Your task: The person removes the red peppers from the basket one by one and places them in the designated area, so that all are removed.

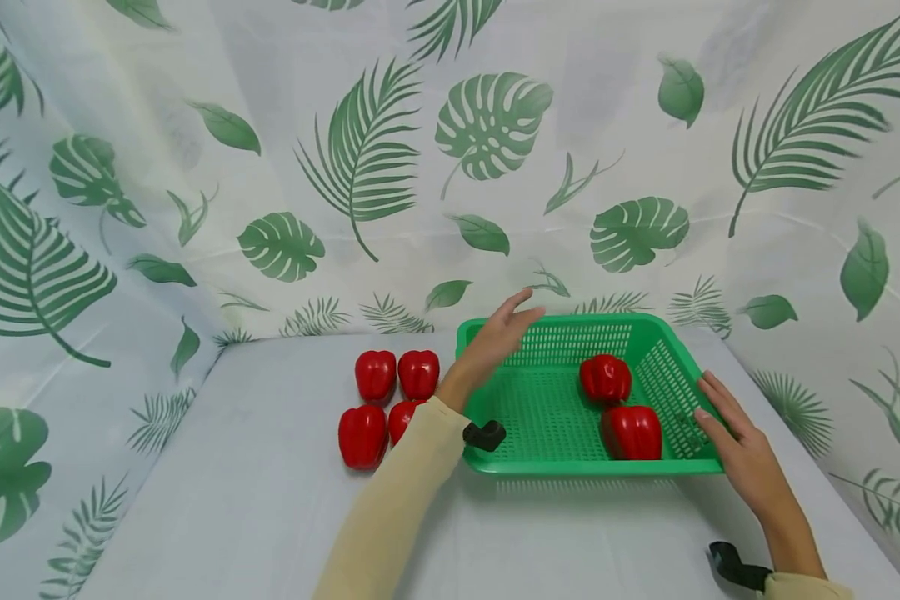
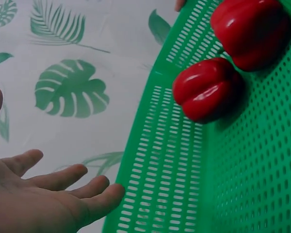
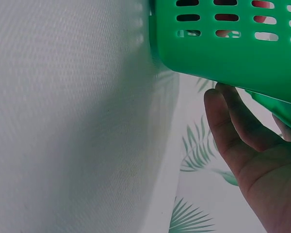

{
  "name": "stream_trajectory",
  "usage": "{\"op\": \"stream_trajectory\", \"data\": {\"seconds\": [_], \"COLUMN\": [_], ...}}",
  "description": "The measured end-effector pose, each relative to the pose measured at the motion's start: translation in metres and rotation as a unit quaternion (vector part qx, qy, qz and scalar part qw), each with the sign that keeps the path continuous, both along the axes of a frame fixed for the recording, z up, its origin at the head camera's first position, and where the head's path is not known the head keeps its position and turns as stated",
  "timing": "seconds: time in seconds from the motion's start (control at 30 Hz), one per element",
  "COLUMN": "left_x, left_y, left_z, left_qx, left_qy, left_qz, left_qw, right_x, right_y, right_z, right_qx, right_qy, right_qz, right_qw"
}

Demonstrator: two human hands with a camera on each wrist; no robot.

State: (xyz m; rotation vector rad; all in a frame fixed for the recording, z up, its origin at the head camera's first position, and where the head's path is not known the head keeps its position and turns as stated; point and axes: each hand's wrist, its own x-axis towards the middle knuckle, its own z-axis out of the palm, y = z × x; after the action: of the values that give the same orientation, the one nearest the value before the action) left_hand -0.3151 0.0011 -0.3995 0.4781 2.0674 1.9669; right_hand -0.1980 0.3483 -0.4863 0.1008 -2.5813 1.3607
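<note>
A green perforated plastic basket (image 1: 585,468) stands on the white table with two red bell peppers (image 1: 606,379) inside, towards its right side. Over the basket's left end reaches my left hand (image 1: 495,340), its fingers spread and nothing held. In the left wrist view, that hand (image 2: 48,201) has its fingertips close to the basket's rim (image 2: 139,116); whether they touch is unclear. My right hand (image 1: 746,454) is at the basket's right edge, its fingers fairly straight. The right wrist view shows these fingertips (image 3: 214,97) against the underside of the rim.
Left of the basket, several more red bell peppers (image 1: 363,437) stand grouped on the white tabletop (image 1: 255,467), one partly hidden by my left sleeve. A white cloth (image 1: 390,275) printed with green leaves hangs behind the table and along both sides.
</note>
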Motion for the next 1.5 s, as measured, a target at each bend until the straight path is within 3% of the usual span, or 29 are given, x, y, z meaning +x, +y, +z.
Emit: {"op": "stream_trajectory", "data": {"seconds": [0.5, 0.77, 1.3, 1.5], "left_x": [-0.014, -0.014, -0.013, -0.01], "left_y": [0.058, 0.082, 0.107, 0.11], "left_z": [-0.024, -0.034, -0.049, -0.055], "left_qx": [-0.059, -0.081, -0.128, -0.121], "left_qy": [-0.046, -0.07, -0.086, -0.086], "left_qz": [-0.014, -0.023, -0.045, -0.046], "left_qw": [0.9971, 0.994, 0.987, 0.9878], "right_x": [0.001, 0.001, 0.002, 0.002], "right_y": [0.001, 0.0, 0.0, 0.0], "right_z": [0.0, 0.0, 0.0, 0.0], "right_qx": [-0.007, -0.004, -0.02, -0.019], "right_qy": [0.01, 0.001, 0.011, 0.012], "right_qz": [0.002, -0.003, 0.006, 0.006], "right_qw": [1.0, 1.0, 1.0, 1.0]}}
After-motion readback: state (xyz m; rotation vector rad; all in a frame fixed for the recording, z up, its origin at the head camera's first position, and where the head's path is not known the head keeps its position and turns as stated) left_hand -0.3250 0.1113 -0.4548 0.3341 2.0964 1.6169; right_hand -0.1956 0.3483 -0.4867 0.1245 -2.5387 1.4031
